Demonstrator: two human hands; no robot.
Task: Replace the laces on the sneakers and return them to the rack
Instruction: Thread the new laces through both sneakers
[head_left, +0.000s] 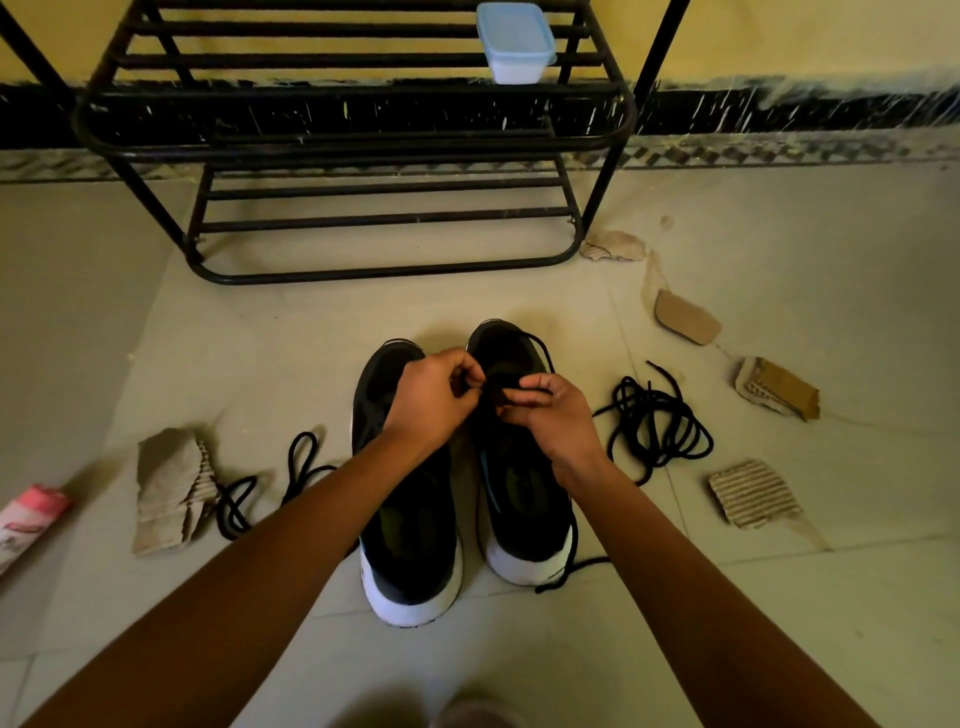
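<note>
Two black sneakers with white soles stand side by side on the floor, toes toward the rack: the left sneaker (410, 525) and the right sneaker (524, 488). My left hand (434, 397) and my right hand (553, 415) meet over the right sneaker's front, each pinching a black lace threaded in that shoe. One end of this lace (563, 574) trails past the heel. A loose black lace (657, 423) lies bundled right of the shoes, another loose lace (270, 486) lies to the left. The black metal shoe rack (358, 124) stands beyond.
Torn cardboard pieces lie around: one at left (169, 491), several at right (750, 493), (776, 387), (685, 317). A pale blue lidded container (514, 41) sits on the rack's upper shelf. A pink and white packet (28, 519) lies at the far left edge.
</note>
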